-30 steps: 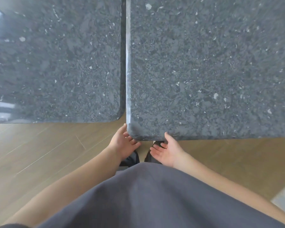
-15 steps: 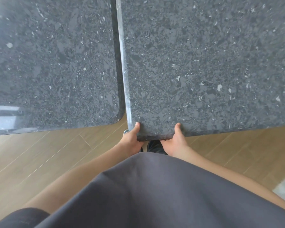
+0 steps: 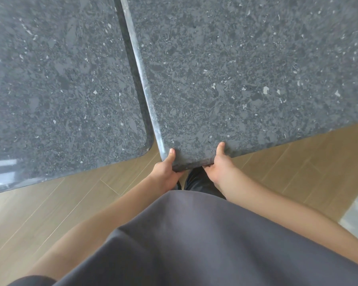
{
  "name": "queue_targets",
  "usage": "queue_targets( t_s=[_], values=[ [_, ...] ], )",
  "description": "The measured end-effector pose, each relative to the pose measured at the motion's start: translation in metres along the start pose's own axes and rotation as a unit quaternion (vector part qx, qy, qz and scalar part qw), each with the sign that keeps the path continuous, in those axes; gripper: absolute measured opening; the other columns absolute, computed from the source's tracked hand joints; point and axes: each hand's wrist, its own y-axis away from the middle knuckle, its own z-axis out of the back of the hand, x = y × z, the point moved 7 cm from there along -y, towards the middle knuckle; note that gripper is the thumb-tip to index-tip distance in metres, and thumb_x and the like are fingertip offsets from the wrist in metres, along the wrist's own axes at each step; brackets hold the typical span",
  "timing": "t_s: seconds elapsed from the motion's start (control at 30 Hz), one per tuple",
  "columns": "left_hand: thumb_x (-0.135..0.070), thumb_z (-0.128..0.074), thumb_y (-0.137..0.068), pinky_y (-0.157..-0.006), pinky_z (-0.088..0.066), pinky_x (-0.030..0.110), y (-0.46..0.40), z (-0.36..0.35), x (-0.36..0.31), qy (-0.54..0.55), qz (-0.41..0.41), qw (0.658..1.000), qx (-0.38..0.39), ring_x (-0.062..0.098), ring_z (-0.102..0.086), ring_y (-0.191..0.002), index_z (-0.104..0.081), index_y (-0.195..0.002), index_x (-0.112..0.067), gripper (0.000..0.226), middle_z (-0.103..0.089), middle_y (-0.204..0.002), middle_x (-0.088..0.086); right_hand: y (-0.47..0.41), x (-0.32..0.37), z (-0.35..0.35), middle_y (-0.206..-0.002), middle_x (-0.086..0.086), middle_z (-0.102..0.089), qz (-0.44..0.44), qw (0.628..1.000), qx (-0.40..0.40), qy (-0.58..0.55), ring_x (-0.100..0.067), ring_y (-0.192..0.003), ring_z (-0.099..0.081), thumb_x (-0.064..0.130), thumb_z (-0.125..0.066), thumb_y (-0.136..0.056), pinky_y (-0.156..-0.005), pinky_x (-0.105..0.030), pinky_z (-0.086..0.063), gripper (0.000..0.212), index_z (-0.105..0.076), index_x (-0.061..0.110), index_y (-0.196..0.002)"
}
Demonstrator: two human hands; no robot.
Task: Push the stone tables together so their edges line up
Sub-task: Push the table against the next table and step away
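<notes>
Two hands clamp right table's near edge

Left hand [image 3: 166, 172] and right hand [image 3: 220, 168] curl around the right table [image 3: 246, 69] edge, thumbs on top, fingers hidden beneath, for pushing toward 12 o'clock. Left table [image 3: 56, 79] sits at 9 o'clock, sides nearly touching, near edges offset.

Both stone tables [image 3: 236, 69] run past the frame — fingers [image 3: 207, 166] hidden beneath the near edge.
</notes>
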Motion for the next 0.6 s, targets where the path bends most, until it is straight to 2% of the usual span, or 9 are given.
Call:
queue_targets(
  t_s=[0.17, 0.23, 0.37, 0.47, 0.53, 0.6],
  values=[
    [-0.035, -0.052, -0.105, -0.11, -0.044, 0.048, 0.0, 0.002, -0.003, -0.025, -0.008, 1.0, 0.002, 0.034, -0.054, -0.134, -0.045, -0.147, -0.002, 0.054, -0.055, -0.147, 0.018, 0.001, 0.0, -0.004, -0.151, -0.016, -0.046, 0.008, 1.0, -0.001, 0.007, -0.033, -0.133, -0.053, 0.055, -0.041, -0.103, -0.103, -0.044, -0.052, 0.068, -0.034, 0.008, -0.151],
    [-0.035, -0.054, -0.105, -0.107, -0.046, 0.047, 0.001, 0.002, -0.004, -0.023, -0.011, 1.0, -0.004, 0.033, -0.054, -0.134, -0.046, -0.147, -0.003, 0.054, -0.056, -0.147, 0.017, -0.001, 0.0, -0.004, -0.149, -0.016, -0.048, 0.006, 1.0, 0.007, 0.016, -0.033, -0.132, -0.054, 0.056, -0.042, -0.102, -0.104, -0.046, -0.051, 0.067, -0.037, 0.008, -0.15],
    [-0.034, -0.057, -0.103, -0.101, -0.049, 0.046, 0.001, 0.001, -0.003, -0.023, -0.006, 1.0, -0.017, 0.033, -0.055, -0.133, -0.047, -0.146, -0.003, 0.054, -0.057, -0.145, 0.017, 0.002, 0.0, -0.003, -0.145, -0.016, -0.051, -0.014, 1.0, 0.016, 0.004, -0.033, -0.128, -0.057, 0.057, -0.045, -0.101, -0.092, -0.041, -0.056, 0.067, -0.04, 0.008, -0.147],
    [-0.035, -0.062, -0.101, -0.096, -0.052, 0.046, 0.002, 0.002, -0.003, -0.028, 0.004, 0.999, -0.022, 0.033, -0.057, -0.13, -0.048, -0.144, -0.003, 0.055, -0.058, -0.144, 0.018, 0.004, -0.002, 0.0, -0.144, -0.013, -0.053, -0.05, 0.998, 0.029, -0.027, -0.032, -0.129, -0.057, 0.052, -0.05, -0.101, -0.104, -0.045, -0.051, 0.064, -0.039, 0.011, -0.149],
    [-0.034, -0.063, -0.1, -0.102, -0.051, 0.047, 0.003, 0.003, -0.005, -0.026, 0.008, 0.999, -0.021, 0.035, -0.057, -0.13, -0.048, -0.143, -0.002, 0.056, -0.057, -0.144, 0.019, 0.009, -0.003, 0.002, -0.145, -0.011, -0.055, -0.084, 0.993, 0.033, -0.069, -0.031, -0.13, -0.056, 0.042, -0.052, -0.103, -0.111, -0.047, -0.045, 0.054, -0.041, 0.014, -0.148],
    [-0.029, -0.06, -0.103, -0.108, -0.047, 0.047, 0.006, 0.006, -0.008, -0.049, 0.012, 0.999, -0.019, 0.035, -0.057, -0.13, -0.046, -0.145, 0.0, 0.053, -0.055, -0.145, 0.02, 0.016, -0.001, 0.004, -0.151, -0.014, -0.048, -0.099, 0.988, 0.032, -0.11, -0.031, -0.138, -0.048, 0.03, -0.051, -0.104, -0.116, -0.049, -0.039, 0.05, -0.04, 0.014, -0.15]
  ],
)
